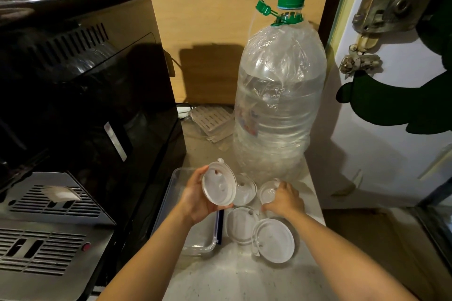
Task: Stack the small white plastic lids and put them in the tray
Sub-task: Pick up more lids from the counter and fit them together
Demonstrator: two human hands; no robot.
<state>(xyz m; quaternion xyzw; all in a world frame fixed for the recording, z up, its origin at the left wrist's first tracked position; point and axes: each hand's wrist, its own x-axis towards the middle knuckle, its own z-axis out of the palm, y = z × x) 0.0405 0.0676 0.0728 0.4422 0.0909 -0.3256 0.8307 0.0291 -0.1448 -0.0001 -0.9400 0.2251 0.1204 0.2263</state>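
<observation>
Fingers (203, 173) of the left hand (195, 199) grip a tilted white lid (219, 187) above the tray (176, 178); the right hand (283, 199) closes around another lid (266, 192) lying on the counter (232, 273)

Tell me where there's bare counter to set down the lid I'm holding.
Free: the near counter in front of the tray and nearest lid, between your forearms. Crowded: the strip between tray and water bottle, where loose lids lie under your right hand.
</observation>
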